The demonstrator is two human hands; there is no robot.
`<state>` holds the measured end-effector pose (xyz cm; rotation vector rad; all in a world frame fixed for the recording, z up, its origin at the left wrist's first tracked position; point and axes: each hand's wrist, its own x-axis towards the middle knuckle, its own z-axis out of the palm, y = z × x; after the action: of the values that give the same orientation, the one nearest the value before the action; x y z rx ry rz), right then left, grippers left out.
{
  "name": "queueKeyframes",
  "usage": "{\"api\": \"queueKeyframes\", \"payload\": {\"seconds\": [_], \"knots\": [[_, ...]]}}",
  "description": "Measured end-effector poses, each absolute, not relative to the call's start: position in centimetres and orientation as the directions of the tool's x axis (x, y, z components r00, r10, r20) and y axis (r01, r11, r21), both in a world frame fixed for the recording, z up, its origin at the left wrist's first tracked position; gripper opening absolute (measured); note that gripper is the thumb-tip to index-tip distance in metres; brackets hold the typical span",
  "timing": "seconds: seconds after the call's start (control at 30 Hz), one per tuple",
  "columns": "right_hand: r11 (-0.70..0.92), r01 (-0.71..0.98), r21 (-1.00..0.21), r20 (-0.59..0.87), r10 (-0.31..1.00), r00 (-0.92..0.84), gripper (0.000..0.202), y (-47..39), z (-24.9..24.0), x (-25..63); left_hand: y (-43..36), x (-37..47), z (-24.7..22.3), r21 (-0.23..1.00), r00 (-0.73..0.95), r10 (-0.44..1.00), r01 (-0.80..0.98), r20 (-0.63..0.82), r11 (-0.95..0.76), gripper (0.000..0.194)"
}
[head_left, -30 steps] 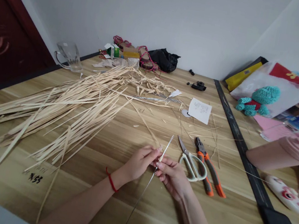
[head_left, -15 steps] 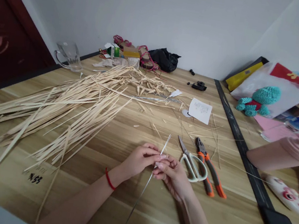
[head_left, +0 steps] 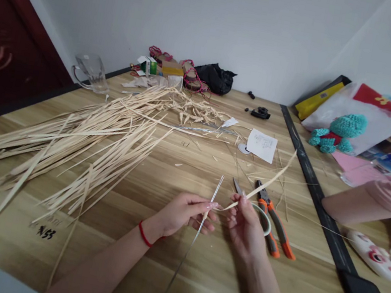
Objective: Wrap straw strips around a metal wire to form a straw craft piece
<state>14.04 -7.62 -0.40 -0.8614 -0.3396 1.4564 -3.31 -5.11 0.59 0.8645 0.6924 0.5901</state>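
Observation:
My left hand [head_left: 187, 212] pinches a thin metal wire [head_left: 184, 255], whose doubled upper end points away from me. A bit of pale strip is wound around the wire just under the fingertips. From there a flat straw-coloured strip [head_left: 273, 179] runs to my right hand [head_left: 246, 226], which pinches it between thumb and fingers; its free end sticks up to the right. Scissors with white handles [head_left: 267, 222] lie partly hidden behind my right hand. Beside them rest pliers with orange and grey handles [head_left: 281, 230].
A large bundle of pale strips [head_left: 101, 142] spreads over the table's left side. Toward the back are a glass mug [head_left: 92, 74], a black bag [head_left: 215, 78] and a paper note [head_left: 261, 145]. A teal crocheted toy [head_left: 345, 130] and a pink cup [head_left: 371, 200] stand on the right.
My right hand has moved right, away from the left, drawing the strip out from the wire. The strip's long end now shows above it. My left hand stays on the wire.

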Motion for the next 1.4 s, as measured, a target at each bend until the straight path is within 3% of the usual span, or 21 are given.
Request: {"api": "queueKeyframes", "payload": {"seconds": [0.13, 0.33, 0.57, 0.7, 0.8, 0.87, 1.0, 1.17, 1.4], "knots": [[-0.064, -0.758, -0.649, -0.269, 0.951, 0.151, 0.021, -7.5, -0.3, 15.1, -5.0, -3.3, 0.5, 0.792, 0.609, 0.736, -0.275, -0.295, 0.545, 0.033], [0.1, -0.704, -0.703, -0.192, 0.927, 0.324, 0.018, -7.2, 0.1, 18.2, -4.7, -3.4, 0.8, 0.803, 0.479, 0.817, -0.319, -0.322, 0.503, 0.054], [0.358, -0.406, -0.841, -0.048, 0.698, 0.715, 0.024, -7.7, -0.3, 22.5, -4.5, -4.4, 0.5, 0.799, 0.526, 0.768, -0.247, -0.364, 0.548, 0.016], [0.415, -0.501, -0.76, -0.02, 0.755, 0.655, 0.025, -8.6, 0.0, 25.0, -4.2, -4.8, 0.3, 0.824, 0.482, 0.815, -0.281, -0.323, 0.492, 0.019], [0.465, -0.581, -0.668, 0.0, 0.781, 0.625, 0.028, -8.9, 0.4, 25.5, -4.2, -4.8, 0.6, 0.879, 0.373, 0.885, -0.271, -0.281, 0.393, 0.037], [0.441, -0.555, -0.705, 0.036, 0.804, 0.593, 0.031, -8.8, 0.6, 24.6, -4.2, -4.7, 0.9, 0.915, 0.304, 0.92, -0.24, -0.246, 0.324, 0.047], [0.287, -0.391, -0.875, 0.079, 0.88, 0.469, 0.041, -8.6, 0.8, 20.9, -4.6, -4.4, 1.3, 0.947, 0.299, 0.938, -0.21, -0.173, 0.242, 0.048], [0.116, -0.42, -0.9, -0.001, 0.964, 0.267, 0.039, -8.8, 0.9, 17.1, -5.5, -3.4, 1.4, 0.957, 0.334, 0.925, -0.155, -0.181, 0.243, 0.056], [0.113, -0.226, -0.968, -0.011, 0.875, 0.484, 0.046, -8.7, 0.3, 15.5, -6.7, -2.3, 0.3, 0.963, 0.336, 0.92, -0.099, -0.203, 0.249, 0.055]]}}
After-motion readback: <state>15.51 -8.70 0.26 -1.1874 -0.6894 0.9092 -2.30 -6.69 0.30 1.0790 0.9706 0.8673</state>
